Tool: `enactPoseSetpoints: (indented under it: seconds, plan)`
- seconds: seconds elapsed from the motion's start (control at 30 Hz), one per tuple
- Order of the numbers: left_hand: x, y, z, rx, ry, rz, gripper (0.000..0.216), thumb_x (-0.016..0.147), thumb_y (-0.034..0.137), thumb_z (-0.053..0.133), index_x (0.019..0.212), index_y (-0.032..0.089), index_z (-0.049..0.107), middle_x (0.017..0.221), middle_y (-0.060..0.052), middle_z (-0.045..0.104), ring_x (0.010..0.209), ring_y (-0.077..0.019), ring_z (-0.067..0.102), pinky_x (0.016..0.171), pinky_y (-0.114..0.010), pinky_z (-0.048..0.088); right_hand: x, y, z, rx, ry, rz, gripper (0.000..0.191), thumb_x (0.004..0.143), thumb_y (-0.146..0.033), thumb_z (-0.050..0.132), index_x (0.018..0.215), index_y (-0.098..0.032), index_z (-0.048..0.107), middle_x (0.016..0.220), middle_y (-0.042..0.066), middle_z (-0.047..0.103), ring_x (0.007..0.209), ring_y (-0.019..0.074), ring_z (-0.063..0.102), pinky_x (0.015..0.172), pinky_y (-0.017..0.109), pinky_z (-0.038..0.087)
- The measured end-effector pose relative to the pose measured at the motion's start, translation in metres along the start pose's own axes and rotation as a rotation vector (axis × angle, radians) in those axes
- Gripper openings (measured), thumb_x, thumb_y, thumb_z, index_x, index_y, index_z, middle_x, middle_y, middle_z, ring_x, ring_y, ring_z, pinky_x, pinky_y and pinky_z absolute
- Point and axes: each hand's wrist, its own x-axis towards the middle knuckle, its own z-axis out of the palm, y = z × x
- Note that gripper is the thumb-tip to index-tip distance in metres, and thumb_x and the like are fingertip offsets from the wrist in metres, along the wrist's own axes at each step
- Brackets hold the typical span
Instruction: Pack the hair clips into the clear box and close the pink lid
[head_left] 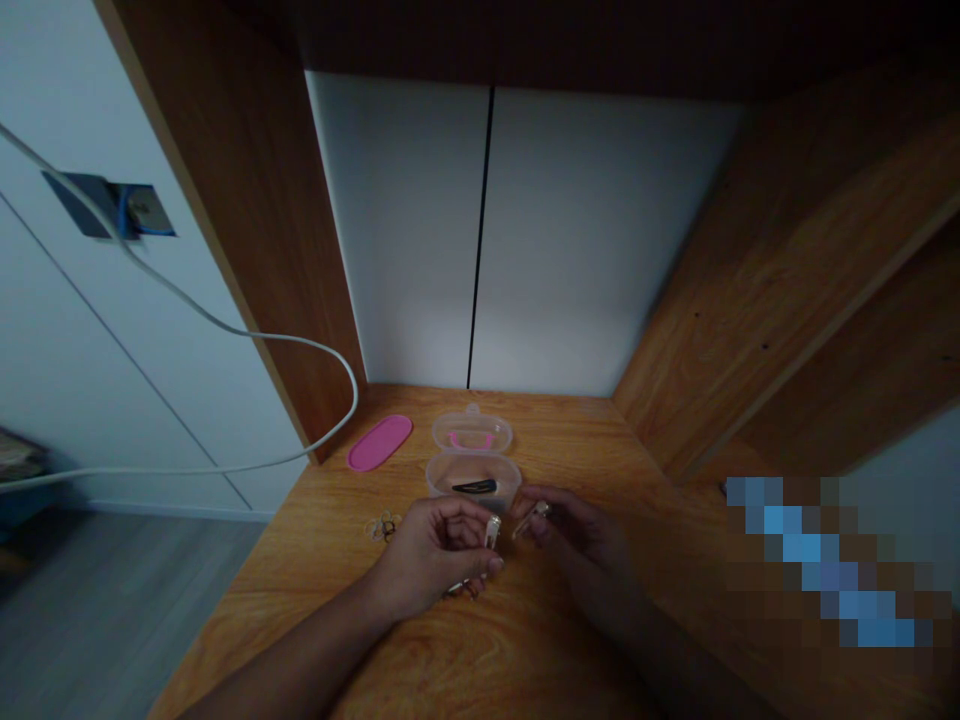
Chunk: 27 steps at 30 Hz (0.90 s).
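Observation:
My left hand (442,555) is closed, pinching a pale, shiny hair clip (492,532) between thumb and fingers. To its right, my right hand (574,540) grips a second pale hair clip (535,514), held at a slant. Just beyond both hands stands a clear plastic box (435,478) with its lid (472,430) folded back, showing a pink handle. A black snap hair clip (475,487) shows at the box. Partly hidden beneath my left hand are small items (469,590), too dim to name. Several small hair ties (381,527) lie left of that hand.
A pink oval tray or lid (380,443) rests on the wooden surface (480,660) at the back left. Wooden side panels (735,330) and a white back panel (555,250) enclose the space. A white cable (300,340) loops in from the left.

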Motion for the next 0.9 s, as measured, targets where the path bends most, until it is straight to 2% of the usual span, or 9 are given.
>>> enactPoseSetpoints:
  seconds: [0.1,0.23,0.33,0.43,0.53,0.6,0.77,0.9]
  plan:
    - [0.0011,-0.0029,-0.0014,0.014,-0.015,0.018,0.035,0.067,0.033,0.087,0.088,0.011,0.068,0.062,-0.001,0.069,0.046,-0.0102,0.062,0.046,-0.02,0.053,0.0,-0.0025,0.0002,0.039,-0.032,0.001,0.025,0.095,-0.029,0.059,0.121,-0.029,0.061,0.102,0.004,0.072,0.095,0.0176,0.067,0.087,0.032,0.052]
    - [0.0023,-0.0022,-0.0012,0.015,-0.004,0.042,0.034,0.066,0.033,0.088,0.084,0.012,0.068,0.061,0.0,0.069,0.047,-0.0097,0.062,0.047,-0.019,0.052,-0.0001,-0.0056,0.0015,0.085,-0.062,0.05,0.025,0.097,-0.029,0.057,0.122,-0.028,0.056,0.108,0.006,0.071,0.104,0.0197,0.065,0.095,0.037,0.048]
    - [0.0019,0.0002,-0.0002,0.027,0.011,0.031,0.036,0.063,0.034,0.089,0.084,0.011,0.069,0.061,-0.001,0.07,0.048,-0.0097,0.062,0.048,-0.018,0.05,0.0007,-0.0052,0.0041,0.154,-0.058,0.06,0.03,0.094,-0.028,0.062,0.123,-0.029,0.054,0.111,0.006,0.07,0.104,0.0191,0.065,0.092,0.035,0.05]
    - [-0.0002,0.0026,0.0005,0.05,0.007,0.013,0.039,0.063,0.034,0.089,0.088,0.011,0.07,0.061,-0.002,0.071,0.048,-0.0103,0.063,0.047,-0.017,0.048,0.0018,-0.0032,0.0063,0.213,-0.007,0.044,0.039,0.085,-0.024,0.072,0.12,-0.031,0.055,0.113,0.004,0.067,0.091,0.0151,0.066,0.08,0.028,0.053]
    - [-0.0027,0.0047,0.0009,0.052,-0.032,0.015,0.039,0.066,0.035,0.087,0.092,0.011,0.071,0.063,-0.005,0.072,0.052,-0.0118,0.065,0.05,-0.019,0.048,0.0029,-0.0021,0.0061,0.251,0.029,0.038,0.044,0.079,-0.021,0.079,0.115,-0.029,0.057,0.096,0.0,0.068,0.079,0.0131,0.066,0.07,0.025,0.053]
    - [-0.0033,0.0056,0.0008,0.049,-0.043,0.022,0.039,0.068,0.036,0.086,0.092,0.011,0.071,0.065,-0.006,0.073,0.054,-0.0125,0.066,0.051,-0.019,0.048,0.0035,-0.0023,0.0047,0.251,0.019,0.055,0.045,0.078,-0.02,0.08,0.115,-0.028,0.057,0.087,0.0,0.07,0.078,0.0143,0.068,0.071,0.026,0.054]
    - [-0.0023,0.0053,0.0,-0.02,-0.043,0.024,0.038,0.068,0.037,0.087,0.091,0.011,0.071,0.069,-0.006,0.075,0.057,-0.0125,0.068,0.056,-0.02,0.052,0.0036,-0.0048,0.0029,0.237,-0.004,0.109,0.049,0.08,-0.024,0.078,0.123,-0.029,0.056,0.099,0.005,0.075,0.09,0.0185,0.071,0.08,0.032,0.056]
    - [-0.0022,0.0054,0.0,-0.067,-0.052,0.017,0.038,0.07,0.038,0.086,0.091,0.011,0.069,0.069,-0.006,0.075,0.058,-0.0128,0.07,0.059,-0.021,0.056,0.003,-0.0057,0.0061,0.281,0.037,0.088,0.042,0.079,-0.025,0.079,0.116,-0.029,0.06,0.105,0.004,0.07,0.084,0.0155,0.069,0.071,0.026,0.056]
